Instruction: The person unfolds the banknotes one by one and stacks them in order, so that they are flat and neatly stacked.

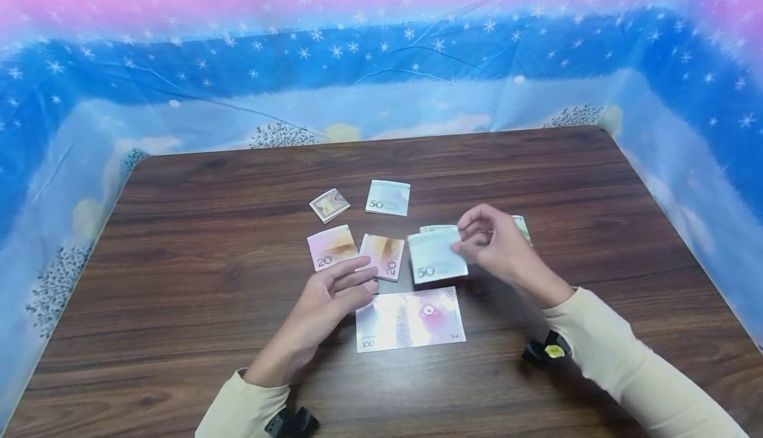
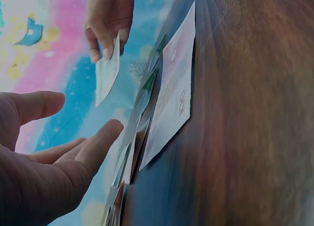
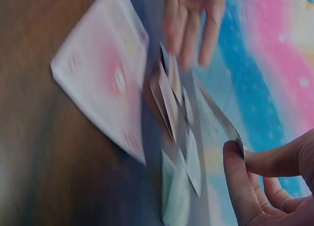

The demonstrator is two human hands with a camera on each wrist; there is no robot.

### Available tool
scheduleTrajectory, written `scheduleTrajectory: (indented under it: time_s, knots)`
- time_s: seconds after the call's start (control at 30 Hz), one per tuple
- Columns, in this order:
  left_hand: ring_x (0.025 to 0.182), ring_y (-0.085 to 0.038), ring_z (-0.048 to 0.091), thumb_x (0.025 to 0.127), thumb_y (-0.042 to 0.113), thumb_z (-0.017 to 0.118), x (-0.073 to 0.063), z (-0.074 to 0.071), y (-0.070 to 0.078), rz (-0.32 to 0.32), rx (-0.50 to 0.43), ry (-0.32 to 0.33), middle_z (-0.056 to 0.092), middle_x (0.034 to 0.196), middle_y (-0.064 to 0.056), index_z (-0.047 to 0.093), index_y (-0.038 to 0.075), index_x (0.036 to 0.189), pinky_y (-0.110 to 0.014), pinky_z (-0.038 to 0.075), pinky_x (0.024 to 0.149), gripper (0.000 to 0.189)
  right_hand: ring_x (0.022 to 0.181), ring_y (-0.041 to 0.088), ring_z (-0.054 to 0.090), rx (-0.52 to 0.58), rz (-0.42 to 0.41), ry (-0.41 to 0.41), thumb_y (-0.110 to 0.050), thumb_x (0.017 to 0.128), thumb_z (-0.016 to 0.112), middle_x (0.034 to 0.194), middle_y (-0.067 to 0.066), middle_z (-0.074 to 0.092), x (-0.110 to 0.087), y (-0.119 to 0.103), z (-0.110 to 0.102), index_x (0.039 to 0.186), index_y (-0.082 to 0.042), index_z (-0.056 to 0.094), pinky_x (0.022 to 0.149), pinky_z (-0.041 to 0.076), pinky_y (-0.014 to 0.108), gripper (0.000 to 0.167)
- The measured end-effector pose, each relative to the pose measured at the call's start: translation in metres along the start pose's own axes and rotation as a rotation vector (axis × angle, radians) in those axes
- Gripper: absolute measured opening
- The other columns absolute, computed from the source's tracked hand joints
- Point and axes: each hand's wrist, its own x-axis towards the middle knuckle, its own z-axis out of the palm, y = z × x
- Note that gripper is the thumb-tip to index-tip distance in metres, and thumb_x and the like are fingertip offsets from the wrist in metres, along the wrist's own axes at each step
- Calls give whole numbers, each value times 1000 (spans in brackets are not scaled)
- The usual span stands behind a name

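My right hand (image 1: 497,242) pinches the edge of a folded green 50 banknote (image 1: 438,259) between thumb and fingers, lifted above the table. In the right wrist view this 50 note (image 3: 218,110) shows nearly edge-on. My left hand (image 1: 336,292) is open, with nothing in its fingers, over the near side of two folded 20 banknotes (image 1: 330,246). Just below its fingertips lies a pinkish 100 banknote (image 1: 411,320), spread out with a crease down its middle. From the left wrist view, the left thumb (image 2: 41,105) and fingers stand apart.
Another folded 50 note (image 1: 388,198) lies farther back, with a small folded brown note (image 1: 330,205) to its left. Green notes (image 1: 522,228) lie partly hidden behind the right hand and the held note. A patterned cloth (image 1: 381,54) hangs around the brown wooden table (image 1: 208,239).
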Motion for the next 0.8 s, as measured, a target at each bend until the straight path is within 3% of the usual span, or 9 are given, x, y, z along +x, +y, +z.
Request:
scheduleTrajectory:
  time_s: [0.1, 0.27, 0.37, 0.5, 0.63, 0.8]
  knots:
    - [126, -38, 58, 96, 6, 66, 3, 4, -3, -5, -22, -35, 54, 141, -28, 40, -7, 149, -37, 53, 101, 61, 75, 15, 65, 43, 8, -48, 8, 81, 76, 93, 13, 64, -6, 0, 17, 104, 5, 55, 61, 54, 23, 31]
    - [107, -31, 68, 98, 6, 64, 7, 9, -8, -38, -48, -50, 62, 128, -31, 39, -11, 147, -38, 59, 91, 57, 73, 14, 66, 110, -15, -100, 11, 81, 75, 92, 12, 63, -13, -1, 37, 102, 6, 55, 64, 55, 22, 30]
    - [100, -27, 71, 98, 4, 64, 8, 11, -9, -52, -43, -32, 65, 122, -31, 43, -13, 142, -37, 61, 85, 52, 74, 14, 66, 146, -21, -121, 13, 80, 74, 90, 12, 64, -15, -2, 45, 102, 6, 55, 65, 55, 21, 29]
    - [95, -24, 72, 96, 1, 64, 8, 13, -8, -73, -17, 38, 68, 117, -29, 50, -14, 135, -32, 62, 79, 44, 76, 14, 67, 182, -5, -132, 13, 81, 74, 89, 12, 65, -16, -3, 51, 102, 7, 54, 65, 57, 22, 30]
    - [88, -20, 72, 94, -2, 65, 8, 15, -7, -80, -16, 107, 71, 112, -26, 56, -14, 129, -29, 63, 74, 37, 74, 15, 67, 166, 7, -119, 10, 82, 75, 87, 11, 66, -18, -4, 54, 100, 6, 55, 62, 61, 31, 27]
    - [89, -23, 74, 95, -3, 63, 8, 16, -4, -54, -74, 89, 70, 112, -28, 57, -15, 126, -36, 62, 80, 34, 69, 20, 69, 22, -67, -98, 4, 85, 77, 82, 11, 71, -20, -2, 56, 94, 4, 64, 58, 61, 35, 15]
